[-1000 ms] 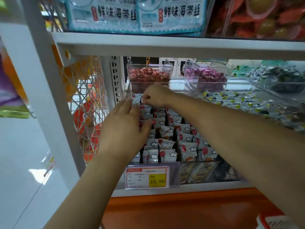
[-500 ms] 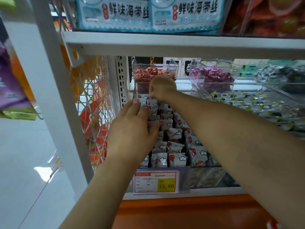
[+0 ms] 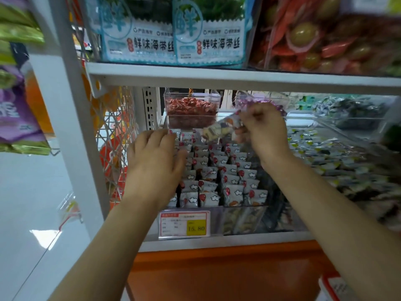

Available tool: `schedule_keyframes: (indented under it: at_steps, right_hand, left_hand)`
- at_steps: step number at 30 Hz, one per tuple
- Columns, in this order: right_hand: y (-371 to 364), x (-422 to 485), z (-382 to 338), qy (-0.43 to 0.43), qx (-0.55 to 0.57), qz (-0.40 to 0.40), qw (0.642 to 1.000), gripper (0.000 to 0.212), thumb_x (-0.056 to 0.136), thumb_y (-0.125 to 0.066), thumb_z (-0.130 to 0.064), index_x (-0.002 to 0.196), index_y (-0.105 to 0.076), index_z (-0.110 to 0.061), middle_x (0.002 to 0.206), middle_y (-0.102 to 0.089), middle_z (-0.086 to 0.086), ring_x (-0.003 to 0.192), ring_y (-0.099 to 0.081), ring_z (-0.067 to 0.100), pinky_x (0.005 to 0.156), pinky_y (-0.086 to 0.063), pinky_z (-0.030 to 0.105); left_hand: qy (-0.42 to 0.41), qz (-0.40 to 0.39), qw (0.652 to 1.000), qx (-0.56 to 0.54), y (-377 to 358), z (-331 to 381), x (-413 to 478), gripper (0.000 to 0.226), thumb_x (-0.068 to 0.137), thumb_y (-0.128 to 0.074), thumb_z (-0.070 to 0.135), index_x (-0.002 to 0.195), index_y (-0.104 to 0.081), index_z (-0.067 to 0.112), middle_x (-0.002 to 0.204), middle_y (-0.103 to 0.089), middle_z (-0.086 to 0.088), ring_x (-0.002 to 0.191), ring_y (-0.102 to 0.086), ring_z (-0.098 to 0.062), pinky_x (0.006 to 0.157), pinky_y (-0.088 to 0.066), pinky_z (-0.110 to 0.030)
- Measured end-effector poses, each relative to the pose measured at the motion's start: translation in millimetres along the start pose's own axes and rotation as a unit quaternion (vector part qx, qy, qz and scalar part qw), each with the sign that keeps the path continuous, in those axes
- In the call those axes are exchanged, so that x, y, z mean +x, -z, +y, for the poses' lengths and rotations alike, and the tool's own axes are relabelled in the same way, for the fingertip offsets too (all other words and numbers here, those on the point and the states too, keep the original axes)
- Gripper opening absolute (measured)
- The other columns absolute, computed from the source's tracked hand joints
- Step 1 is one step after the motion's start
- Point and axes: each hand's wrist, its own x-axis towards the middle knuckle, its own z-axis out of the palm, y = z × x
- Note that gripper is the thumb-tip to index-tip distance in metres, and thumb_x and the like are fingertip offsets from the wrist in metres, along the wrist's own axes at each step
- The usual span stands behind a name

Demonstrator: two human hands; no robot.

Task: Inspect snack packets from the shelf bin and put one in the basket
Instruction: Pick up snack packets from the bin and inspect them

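A clear shelf bin (image 3: pixel 245 219) holds several rows of small white snack packets (image 3: pixel 233 181) with red spots and cloud marks. My right hand (image 3: pixel 263 131) is raised above the back of the bin and pinches one snack packet (image 3: pixel 221 128), which hangs tilted and blurred in the air. My left hand (image 3: pixel 155 161) lies flat with straight fingers on the packets at the bin's left side. No basket is in view.
A yellow price tag (image 3: pixel 184 223) reads 15.80 on the bin front. Behind stand bins of red sweets (image 3: pixel 191 108) and purple sweets (image 3: pixel 260 99). A bin of mixed packets (image 3: pixel 338 161) is at the right. The upper shelf edge (image 3: pixel 238 78) overhangs; a white upright (image 3: pixel 71 118) stands left.
My right hand has risen out of the bin and moved right with one packet pinched in it. My left hand stayed on the packets. The camera tilted upward.
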Motion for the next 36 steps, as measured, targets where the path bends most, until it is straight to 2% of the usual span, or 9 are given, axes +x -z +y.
schedule_keyframes:
  at_steps: [5, 7, 10, 16, 20, 23, 26, 31, 36]
  right_hand:
    - [42.3, -52.6, -3.0, -0.070, 0.119, -0.017, 0.990, 0.010, 0.092, -0.053, -0.005, 0.083, -0.054, -0.006, 0.074, -0.059, 0.006, 0.051, -0.061, 0.010, 0.049, -0.054, 0.023]
    - [52.1, -62.9, -4.4, -0.098, 0.171, -0.029, 0.980, 0.010, 0.093, -0.053, -0.005, 0.083, -0.056, -0.004, 0.071, -0.059, 0.005, 0.052, -0.061, 0.011, 0.050, -0.054, 0.023]
    - [62.0, -71.5, -4.8, -0.129, 0.228, -0.036, 0.964, 0.011, 0.093, -0.052, -0.006, 0.084, -0.057, -0.003, 0.076, -0.060, 0.008, 0.054, -0.062, 0.012, 0.052, -0.053, 0.023]
    - [78.1, -71.8, -1.4, -0.183, 0.296, -0.069, 0.935, 0.010, 0.083, -0.059, -0.012, 0.077, -0.061, -0.004, 0.066, -0.068, 0.007, 0.054, -0.065, 0.015, 0.050, -0.054, 0.022]
    - [83.7, -70.3, 2.9, -0.209, 0.244, -0.117, 0.940, 0.024, 0.072, -0.065, -0.026, 0.080, -0.061, -0.004, 0.060, -0.061, 0.004, 0.048, -0.060, 0.013, 0.042, -0.049, 0.023]
    - [83.7, -66.6, 5.2, -0.228, 0.212, -0.136, 0.940, 0.019, 0.085, -0.059, -0.026, 0.086, -0.055, -0.008, 0.052, -0.049, -0.002, 0.042, -0.049, 0.011, 0.037, -0.040, 0.022]
    - [80.1, -63.9, 5.0, -0.277, 0.273, -0.125, 0.913, 0.025, 0.094, -0.048, -0.021, 0.071, -0.050, -0.012, 0.047, -0.039, -0.004, 0.037, -0.039, 0.009, 0.034, -0.034, 0.021]
    - [73.1, -64.9, 4.3, -0.331, 0.403, -0.102, 0.847, 0.030, 0.094, -0.045, -0.022, 0.066, -0.047, -0.012, 0.045, -0.035, -0.005, 0.034, -0.036, 0.006, 0.032, -0.033, 0.018]
    - [71.5, -67.2, 5.7, -0.339, 0.414, -0.092, 0.839, 0.026, 0.095, -0.045, -0.022, 0.072, -0.048, -0.011, 0.045, -0.038, -0.004, 0.035, -0.040, 0.007, 0.033, -0.035, 0.018]
  left_hand:
    - [0.026, -0.019, 0.988, -0.152, 9.1, 31.7, -16.5, 0.046, 0.096, -0.041, 0.037, 0.135, -0.045, 0.014, 0.133, -0.051, -0.010, 0.119, -0.046, -0.026, 0.098, -0.039, -0.034]
    - [0.041, -0.051, 0.973, -0.221, 7.1, 42.0, -19.9, 0.043, 0.096, -0.042, 0.037, 0.131, -0.050, 0.014, 0.113, -0.061, -0.004, 0.095, -0.057, -0.017, 0.076, -0.045, -0.021]
    - [0.058, -0.064, 0.942, -0.323, 7.1, 50.8, -21.3, 0.029, 0.095, -0.046, 0.031, 0.102, -0.065, 0.011, 0.073, -0.059, -0.003, 0.057, -0.048, -0.009, 0.046, -0.037, -0.011]
    - [0.214, -0.123, 0.805, -0.539, 6.0, 57.3, -24.7, 0.030, 0.094, -0.050, 0.032, 0.081, -0.061, 0.008, 0.077, -0.061, -0.007, 0.063, -0.064, -0.011, 0.050, -0.048, -0.016]
    - [0.228, -0.093, 0.815, -0.525, 2.9, 59.9, -25.3, 0.033, 0.096, -0.048, 0.027, 0.070, -0.056, 0.009, 0.060, -0.061, -0.002, 0.052, -0.061, -0.008, 0.046, -0.047, -0.018]
    - [0.237, -0.093, 0.808, -0.532, 3.9, 60.0, -23.7, 0.027, 0.097, -0.047, 0.025, 0.077, -0.060, 0.011, 0.048, -0.060, 0.005, 0.046, -0.057, -0.009, 0.045, -0.047, -0.022]
    - [0.256, -0.106, 0.769, -0.576, 7.5, 60.7, -20.9, 0.025, 0.097, -0.047, 0.023, 0.079, -0.059, 0.009, 0.046, -0.057, 0.001, 0.042, -0.053, -0.009, 0.041, -0.045, -0.018]
    - [0.326, -0.118, 0.648, -0.678, 10.5, 65.3, -20.4, 0.019, 0.093, -0.053, 0.016, 0.075, -0.056, 0.011, 0.048, -0.054, 0.000, 0.042, -0.053, -0.007, 0.041, -0.046, -0.016]
    - [0.285, -0.138, 0.637, -0.703, 13.9, 61.4, -19.4, 0.019, 0.093, -0.052, 0.014, 0.089, -0.070, 0.014, 0.071, -0.060, -0.002, 0.048, -0.056, -0.006, 0.046, -0.049, -0.016]
